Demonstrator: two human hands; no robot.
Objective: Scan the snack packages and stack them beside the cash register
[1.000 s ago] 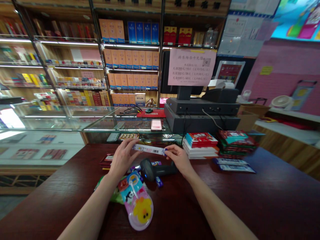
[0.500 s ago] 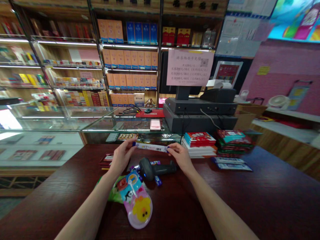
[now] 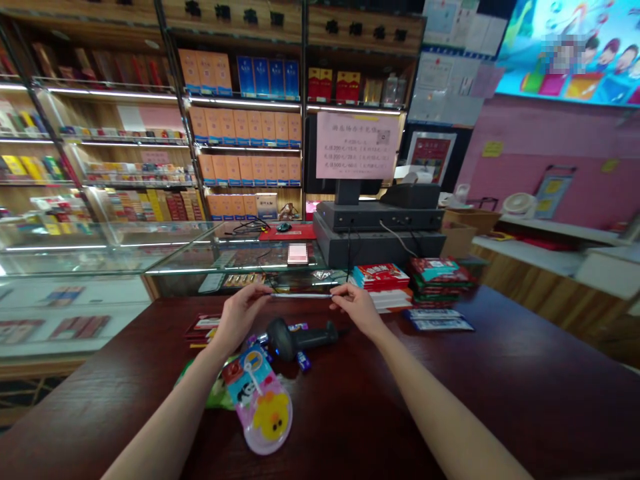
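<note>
A slim, stick-shaped wrapped packet (image 3: 301,295) is stretched level between my two hands above the counter, seen edge-on as a thin pale strip. My left hand (image 3: 245,311) pinches one end between thumb and fingers. At the other end, my right hand (image 3: 357,309) has a similar pinch. Below the packet, a dark barcode scanner (image 3: 295,337) lies on its side over several small purple-wrapped sweets (image 3: 303,361). Nearer to me is a colourful package (image 3: 263,407) with a yellow chick face, partly over a green bag (image 3: 219,393).
Red-topped boxes (image 3: 381,277) and a stack of dark green-red packets (image 3: 440,275) stand at the right. Blue-white packets (image 3: 438,320) lie before them. Behind is a cash register (image 3: 377,227) on a glass display case (image 3: 230,257). Red packs (image 3: 203,328) lie beside my left wrist.
The packet has turned from showing its printed, barcoded face to lying edge-on. Both hands keep hold of its ends. The whole view has swung somewhat to the right.
</note>
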